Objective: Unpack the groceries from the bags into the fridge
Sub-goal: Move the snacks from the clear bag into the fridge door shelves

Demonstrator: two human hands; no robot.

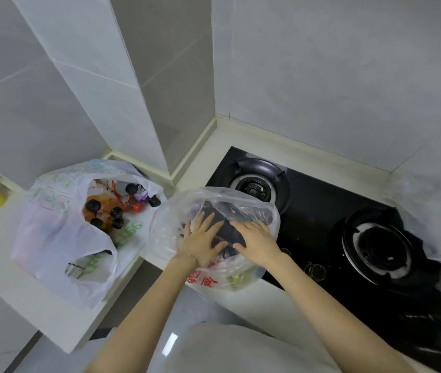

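The clear bag sits at the counter edge, partly over the hob's near-left corner, mouth upward. Inside lies a dark flat pack; its contents cannot be identified. The left hand and right hand lie side by side on that pack, fingers spread and fairly straight, nothing pinched. Judgement: they are spreading the film to reach the pack. Whether they are inside the mouth or over the film cannot be told. To the left stands a white bag, gaping, capped bottles upright inside, not yet unpacked. No fridge is in view.
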